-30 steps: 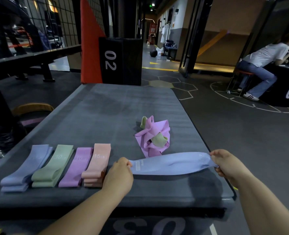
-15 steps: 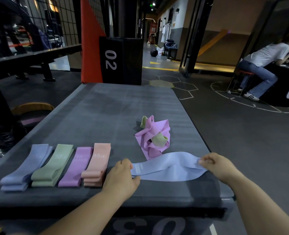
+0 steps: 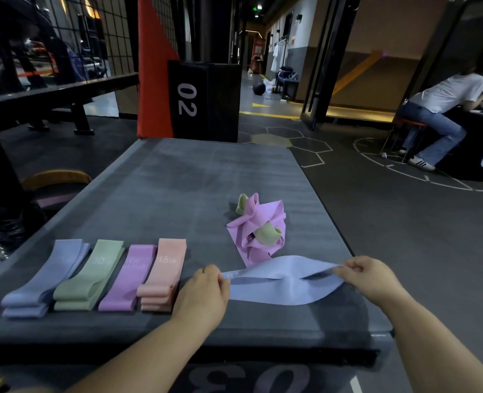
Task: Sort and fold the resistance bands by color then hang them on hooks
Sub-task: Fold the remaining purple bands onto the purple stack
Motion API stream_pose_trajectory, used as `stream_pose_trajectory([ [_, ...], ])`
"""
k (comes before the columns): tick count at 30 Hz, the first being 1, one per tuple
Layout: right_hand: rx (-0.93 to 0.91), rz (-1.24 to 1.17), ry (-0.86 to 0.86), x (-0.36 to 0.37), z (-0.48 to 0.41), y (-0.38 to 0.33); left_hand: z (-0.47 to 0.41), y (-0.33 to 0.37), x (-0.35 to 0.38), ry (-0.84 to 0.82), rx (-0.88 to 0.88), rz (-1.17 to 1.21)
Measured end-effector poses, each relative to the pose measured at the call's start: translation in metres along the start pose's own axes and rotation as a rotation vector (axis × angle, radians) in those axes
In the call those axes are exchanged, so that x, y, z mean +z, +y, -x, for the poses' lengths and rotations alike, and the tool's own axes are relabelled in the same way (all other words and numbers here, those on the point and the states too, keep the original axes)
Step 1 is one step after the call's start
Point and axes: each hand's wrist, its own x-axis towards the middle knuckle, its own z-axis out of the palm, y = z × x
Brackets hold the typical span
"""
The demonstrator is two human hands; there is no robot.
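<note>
1. The left grip [image 3: 203, 290] is pinching the labelled end of a periwinkle-blue resistance band [image 3: 285, 285] at the lower centre of the frame. The right grip [image 3: 367, 279] is closing finger and thumb on the opposite end.
2. The band is sagging between them onto the padded table [image 3: 206, 180] at the lower right. Its two layers are gaping apart near the right end and pinching together at the middle.
3. It is looking light, thin, soft and stretchy, probably fabric-faced and so not slippery. It is likely to buckle when slack and pull back when stretched. Taking both layers together at each end fold is seeming the surest hold for flattening it.
4. No box, bin or hook is showing, and the sorted bands are lying directly on the table.
5. Four folded stacks are sitting in a close row at the lower left: a blue stack [image 3: 44, 279], a green stack [image 3: 90, 276], a purple stack [image 3: 127, 279] and a pink stack [image 3: 163, 270] marked 15 LB, nearest the left grip.
6. A tangle of purple and green bands [image 3: 258, 231] is waiting just behind the held band. Whether they are touching cannot be told.
</note>
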Motion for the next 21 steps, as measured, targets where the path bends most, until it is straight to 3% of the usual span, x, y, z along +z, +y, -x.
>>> stream_pose_trajectory([
  [6, 0.012, 0.002, 0.040, -0.002, -0.001, 0.001, -0.001, -0.001, 0.000, -0.008, -0.011, -0.011],
  [13, 0.129, -0.176, -0.062, -0.008, 0.001, 0.006, 0.001, 0.000, -0.001, -0.036, -0.014, 0.032],
  [21, 0.152, 0.028, -0.107, -0.012, 0.002, 0.015, 0.004, -0.003, -0.004, -0.017, 0.029, 0.019],
])
